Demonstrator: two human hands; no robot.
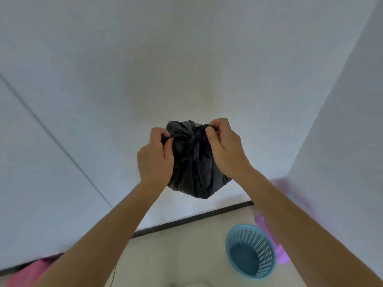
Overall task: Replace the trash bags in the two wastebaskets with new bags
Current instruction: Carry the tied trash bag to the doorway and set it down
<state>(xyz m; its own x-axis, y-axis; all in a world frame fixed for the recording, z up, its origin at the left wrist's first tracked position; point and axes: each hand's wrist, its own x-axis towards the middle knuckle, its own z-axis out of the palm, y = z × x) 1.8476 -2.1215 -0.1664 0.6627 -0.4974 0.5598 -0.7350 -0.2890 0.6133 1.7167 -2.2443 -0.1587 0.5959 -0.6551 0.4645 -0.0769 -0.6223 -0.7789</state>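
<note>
pinching black trash bag point(193, 162) with both hands, blue wastebasket point(250, 250) unlined

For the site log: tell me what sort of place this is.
Probably a room corner indoors, likely domestic: plain white walls meet a pale floor along a dark baseboard strip, and a blue slotted plastic wastebasket stands there. The left hand and right hand grip a black plastic trash bag.

Head-worn view, forward and downward
</note>
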